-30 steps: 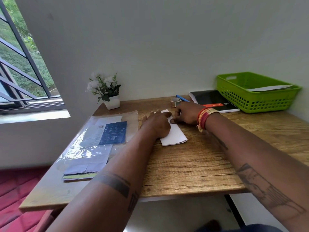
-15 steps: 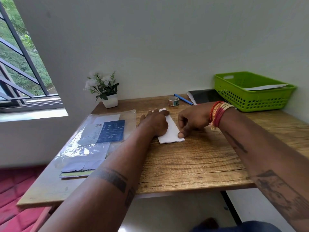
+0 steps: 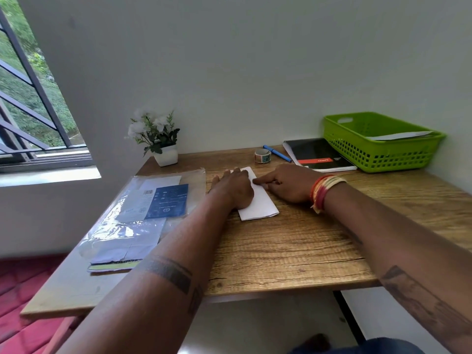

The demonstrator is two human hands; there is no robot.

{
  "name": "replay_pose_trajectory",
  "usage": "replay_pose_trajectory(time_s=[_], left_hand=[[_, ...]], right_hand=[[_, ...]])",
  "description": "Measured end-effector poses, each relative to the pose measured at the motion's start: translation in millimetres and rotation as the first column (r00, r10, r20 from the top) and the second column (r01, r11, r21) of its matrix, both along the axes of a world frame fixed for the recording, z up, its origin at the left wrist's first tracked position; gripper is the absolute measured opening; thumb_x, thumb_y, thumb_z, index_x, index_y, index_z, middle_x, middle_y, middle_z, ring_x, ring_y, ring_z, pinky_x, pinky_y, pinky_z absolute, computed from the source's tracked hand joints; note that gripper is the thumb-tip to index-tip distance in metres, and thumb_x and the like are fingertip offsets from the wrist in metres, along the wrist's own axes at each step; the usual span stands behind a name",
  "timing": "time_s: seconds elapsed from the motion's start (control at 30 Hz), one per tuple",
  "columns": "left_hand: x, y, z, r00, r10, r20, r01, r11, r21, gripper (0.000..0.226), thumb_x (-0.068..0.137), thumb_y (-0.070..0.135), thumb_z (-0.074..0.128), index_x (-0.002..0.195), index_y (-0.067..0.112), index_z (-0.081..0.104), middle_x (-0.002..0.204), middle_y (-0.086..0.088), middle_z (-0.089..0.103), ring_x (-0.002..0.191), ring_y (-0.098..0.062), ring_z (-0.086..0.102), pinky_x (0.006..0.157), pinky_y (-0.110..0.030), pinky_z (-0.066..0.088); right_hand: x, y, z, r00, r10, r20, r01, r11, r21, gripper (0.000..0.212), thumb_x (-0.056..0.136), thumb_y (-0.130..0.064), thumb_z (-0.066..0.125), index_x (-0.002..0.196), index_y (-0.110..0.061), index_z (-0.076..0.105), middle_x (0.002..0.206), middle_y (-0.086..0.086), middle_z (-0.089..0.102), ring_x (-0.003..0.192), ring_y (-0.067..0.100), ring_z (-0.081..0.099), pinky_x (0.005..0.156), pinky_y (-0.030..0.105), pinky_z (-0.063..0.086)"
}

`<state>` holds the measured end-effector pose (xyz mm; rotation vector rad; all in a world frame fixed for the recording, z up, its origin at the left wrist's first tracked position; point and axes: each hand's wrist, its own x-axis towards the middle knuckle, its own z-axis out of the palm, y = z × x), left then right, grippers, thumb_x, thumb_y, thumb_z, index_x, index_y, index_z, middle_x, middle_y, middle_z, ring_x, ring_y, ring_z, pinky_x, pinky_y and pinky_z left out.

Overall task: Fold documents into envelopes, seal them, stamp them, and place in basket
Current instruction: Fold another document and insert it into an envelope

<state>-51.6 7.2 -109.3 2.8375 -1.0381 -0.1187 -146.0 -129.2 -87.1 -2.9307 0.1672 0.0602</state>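
A folded white paper lies on the wooden table, its long side running away from me. My left hand rests flat on the paper's left half, pressing it down. My right hand lies beside it, index finger stretched out and pressing on the paper's right edge near the far end, the other fingers curled under. A green plastic basket stands at the back right with a white envelope lying in it. A roll of stamps sits behind the paper.
A clear plastic sleeve with envelopes and a blue card lies on the table's left side. A blue pen, a black notebook and a small white flower pot stand along the back. Walls close the back and right.
My right hand has slid from the paper's near right edge up toward its far end, index finger now extended along the crease. My left hand stayed on the paper.
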Motion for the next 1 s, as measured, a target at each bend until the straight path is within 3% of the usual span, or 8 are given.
replay_pose_trajectory(time_s=[0.33,0.57,0.67,0.77,0.87,1.0], left_hand=[[4,-1,-2,1.0,-0.014,-0.003,0.014,1.0,0.013,0.061,0.101,0.019,0.035,0.16,0.016,0.018,0.168,-0.006,0.015,0.154,-0.029,0.011,0.123,-0.054,0.012],[4,0,-3,1.0,-0.014,-0.007,0.014,1.0,-0.011,0.061,0.101,0.019,0.035,0.16,0.017,0.02,0.168,-0.004,0.016,0.154,-0.027,0.012,0.123,-0.052,0.013],[6,0,-4,1.0,0.009,-0.009,-0.009,0.998,-0.061,0.059,0.099,0.017,0.035,0.158,0.016,0.027,0.166,-0.004,0.021,0.153,-0.025,0.017,0.123,-0.049,0.018],[4,4,-2,0.998,0.051,-0.026,-0.056,0.974,-0.219,0.051,0.1,0.014,0.041,0.151,0.015,0.041,0.165,-0.006,0.026,0.151,-0.026,0.025,0.121,-0.04,0.026],[0,18,8,0.996,0.082,-0.023,-0.084,0.923,-0.376,0.044,0.102,0.015,0.046,0.146,0.017,0.05,0.154,-0.007,0.045,0.14,-0.026,0.042,0.11,-0.033,0.035],[-8,58,24,0.992,0.122,0.018,-0.103,0.901,-0.421,0.044,0.098,0.007,0.049,0.141,0.018,0.057,0.142,-0.009,0.058,0.129,-0.026,0.054,0.1,-0.031,0.043]], right_hand=[[47,-4,-7,0.996,-0.086,0.036,0.09,0.985,-0.149,0.051,0.103,-0.019,0.037,0.151,-0.039,0.039,0.151,0.007,0.047,0.127,0.023,0.054,0.101,0.029,0.043],[69,-7,-12,0.99,-0.079,0.119,0.095,0.987,-0.131,0.04,0.103,-0.029,0.042,0.14,-0.032,0.056,0.136,0.001,0.062,0.12,0.021,0.06,0.101,0.035,0.046],[62,-11,-14,0.977,-0.108,0.181,0.121,0.991,-0.061,0.039,0.102,-0.023,0.04,0.137,-0.026,0.057,0.136,0.003,0.062,0.121,0.021,0.059,0.109,0.039,0.037],[50,-8,-10,0.954,-0.144,0.264,0.119,0.987,0.107,0.044,0.101,-0.016,0.043,0.143,-0.024,0.053,0.146,0.0,0.054,0.131,0.019,0.052,0.115,0.032,0.025],[43,5,-5,0.946,-0.088,0.312,0.051,0.991,0.124,0.038,0.101,-0.023,0.045,0.136,-0.024,0.06,0.141,-0.002,0.059,0.127,0.017,0.055,0.108,0.026,0.033],[34,46,1,0.925,0.021,0.378,-0.073,0.99,0.122,0.036,0.099,-0.029,0.048,0.131,-0.026,0.065,0.13,-0.001,0.067,0.117,0.02,0.062,0.1,0.035,0.047]])
